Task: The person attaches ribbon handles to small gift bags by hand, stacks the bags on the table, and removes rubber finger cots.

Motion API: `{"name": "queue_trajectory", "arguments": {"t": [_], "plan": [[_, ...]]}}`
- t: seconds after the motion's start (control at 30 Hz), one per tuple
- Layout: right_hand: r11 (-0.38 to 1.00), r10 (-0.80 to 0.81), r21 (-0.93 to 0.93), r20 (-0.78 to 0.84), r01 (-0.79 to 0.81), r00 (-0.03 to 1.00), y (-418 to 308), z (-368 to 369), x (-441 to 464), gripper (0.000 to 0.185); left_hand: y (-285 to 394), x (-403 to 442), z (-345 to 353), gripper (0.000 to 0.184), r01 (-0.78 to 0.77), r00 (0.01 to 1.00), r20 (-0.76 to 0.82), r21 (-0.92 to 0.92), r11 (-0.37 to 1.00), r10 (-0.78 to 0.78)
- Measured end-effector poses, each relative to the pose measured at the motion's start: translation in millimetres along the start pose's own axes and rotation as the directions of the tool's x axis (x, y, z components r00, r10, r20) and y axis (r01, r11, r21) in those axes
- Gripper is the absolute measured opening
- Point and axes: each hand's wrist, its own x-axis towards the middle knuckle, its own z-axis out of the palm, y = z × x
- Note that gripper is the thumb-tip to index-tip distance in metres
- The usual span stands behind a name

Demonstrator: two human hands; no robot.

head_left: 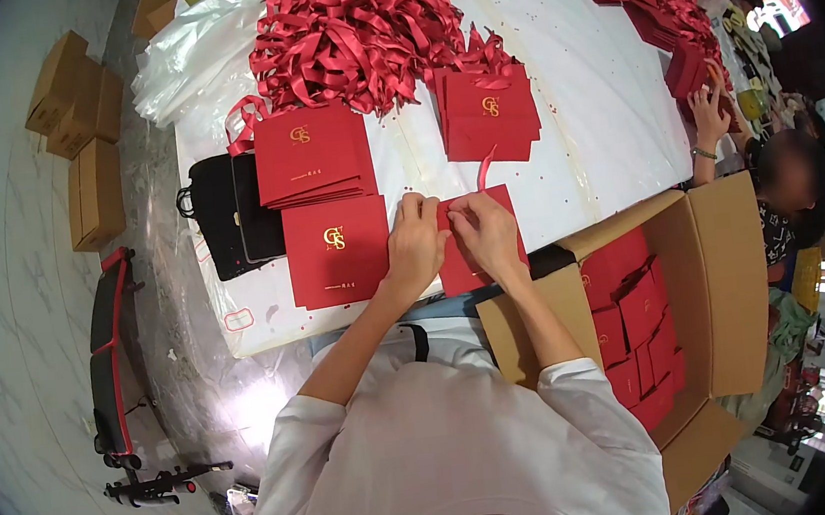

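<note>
Pinching a red ribbon (486, 166) at the upper left of a red card (461, 268) with the right hand (484, 237), thumb and fingertips drawn together; covering the exact contact with the fingers. Bending the fingers of the left hand (418, 242) at the card's left edge and laying the thumb against it; cannot tell whether gripping or merely steadying. Keeping the card on the bench (578, 155), partly beneath the right hand and just right of the left thumb. Running the card's long axis away from the body, turning it slightly anticlockwise, and trailing the ribbon beyond the right knuckles, away and a little rightward. Holding both hands palm down, close together, bringing the forearms inward from either side.

Working just right of a near card stack (338, 265), with a farther card stack (309, 153), a dark flat case (255, 214) and a black pouch (216, 223) beyond the left hand. Facing a third card stack (488, 119) beyond the right hand, and a ribbon heap (349, 38) farther out. Having an open cardboard box (733, 294) of red cards (642, 334) right of the right forearm. Sharing the bench with another person's hand (708, 116), well apart rightward.
</note>
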Motion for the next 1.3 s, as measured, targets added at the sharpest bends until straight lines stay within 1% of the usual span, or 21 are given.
{"name": "queue_trajectory", "arguments": {"t": [0.03, 0.1, 0.17, 0.23, 0.33, 0.4, 0.43, 0.47, 0.53, 0.67, 0.73, 0.8, 0.87, 0.9, 0.93, 0.97, 1.1, 1.17, 1.2, 1.27, 1.3], "plan": [[1.0, 0.001, 0.0, 0.002, -0.001, 1.0, 0.7, 0.2, 0.1, 0.01, -1.8, 0.3, -0.8, 0.038, -0.016, 1.0, -0.015, -0.035, 0.999, 0.015], [0.985, 0.109, 0.133, 0.023, -0.111, 0.994, 2.3, -0.7, -0.1, 0.011, -5.3, 2.2, -1.4, 0.036, -0.031, 0.999, -0.03, -0.072, 0.997, 0.029], [0.975, 0.144, 0.164, 0.04, -0.149, 0.989, 2.3, -1.5, -0.7, 0.011, -7.8, 5.1, -0.9, 0.029, -0.001, 1.0, -0.011, -0.142, 0.99, 0.0], [0.963, 0.178, 0.195, 0.057, -0.186, 0.982, -1.0, -2.9, -1.1, 0.011, -4.9, 4.6, -1.2, 0.025, -0.03, 0.999, -0.029, -0.137, 0.99, 0.026], [0.987, 0.128, 0.094, -0.012, -0.127, 0.992, -9.8, -1.8, -3.0, 0.01, -3.1, 5.0, 0.4, 0.019, -0.065, 0.997, -0.055, -0.095, 0.993, 0.06], [0.998, -0.069, -0.006, -0.04, 0.069, 0.997, -12.0, -1.8, -3.5, 0.01, -4.2, 4.3, 2.3, 0.016, -0.072, 0.996, -0.061, -0.06, 0.996, 0.069], [0.995, -0.104, -0.01, -0.037, 0.104, 0.994, -10.0, -1.4, -3.9, 0.011, -5.7, 3.8, 3.2, 0.015, -0.06, 0.996, -0.065, -0.088, 0.994, 0.054], [0.994, -0.106, -0.009, -0.037, 0.105, 0.994, -10.1, -1.7, -3.7, 0.011, -7.3, 3.3, 3.9, 0.014, -0.047, 0.997, -0.068, -0.116, 0.992, 0.039], [0.989, 0.097, 0.105, 0.049, -0.102, 0.994, -11.6, -3.7, -4.2, 0.012, -6.5, 3.8, 2.7, 0.013, -0.047, 0.997, -0.064, -0.121, 0.992, 0.039], [0.995, 0.069, 0.078, -0.009, -0.069, 0.998, -17.7, -1.0, -4.8, 0.012, -1.6, 3.8, -0.3, 0.013, -0.067, 0.996, -0.065, -0.091, 0.994, 0.062], [0.987, -0.143, -0.08, -0.036, 0.139, 0.989, -19.4, -0.8, -5.8, 0.012, -2.2, 3.8, -3.9, 0.014, -0.059, 0.997, -0.05, -0.102, 0.993, 0.054], [0.995, -0.1, -0.023, -0.019, 0.099, 0.995, -18.9, -2.0, -7.0, 0.013, -7.7, 1.6, -3.3, 0.016, -0.048, 0.998, -0.032, -0.115, 0.992, 0.045], [0.995, -0.034, 0.091, 0.015, 0.033, 0.999, -17.3, -3.2, -6.9, 0.013, -19.2, 0.0, 2.5, 0.015, -0.114, 0.99, -0.103, -0.193, 0.975, 0.096], [0.995, -0.034, 0.091, 0.015, 0.033, 0.999, -15.0, -4.2, -6.1, 0.013, -18.9, 0.9, -1.6, 0.015, -0.115, 0.99, -0.102, -0.193, 0.975, 0.096], [0.988, -0.133, 0.079, -0.013, 0.134, 0.991, -11.7, -5.1, -4.6, 0.012, -18.7, 2.1, -5.9, 0.014, 0.073, 0.997, 0.026, -0.368, 0.927, -0.069], [0.971, -0.23, 0.064, -0.04, 0.232, 0.972, -9.4, -5.7, -4.4, 0.012, -17.4, 3.2, -9.2, 0.012, 0.271, 0.962, 0.181, -0.502, 0.821, -0.207], [0.954, -0.288, 0.071, -0.054, 0.291, 0.956, -7.4, -8.3, -9.2, 0.011, -21.2, 1.7, -4.6, 0.011, 0.276, 0.96, 0.191, -0.507, 0.817, -0.206], [0.987, -0.126, 0.109, 0.057, 0.119, 0.99, -9.6, -12.5, -9.9, 0.012, -19.9, -0.5, -2.0, 0.015, 0.283, 0.956, 0.2, -0.454, 0.845, -0.213], [0.985, -0.095, 0.152, 0.108, 0.078, 0.99, -12.3, -18.1, -9.3, 0.015, -15.1, -1.0, -3.6, 0.015, 0.282, 0.957, 0.199, -0.452, 0.846, -0.212], [0.979, -0.073, 0.201, 0.164, 0.039, 0.984, -14.6, -30.0, -5.3, 0.015, -4.0, -1.2, -4.7, 0.015, 0.163, 0.986, 0.048, -0.372, 0.914, -0.157], [0.969, -0.049, 0.246, 0.222, -0.007, 0.974, -16.5, -37.3, -3.4, 0.016, -4.1, -2.2, -2.2, 0.015, 0.163, 0.987, 0.05, -0.372, 0.914, -0.155]]}}
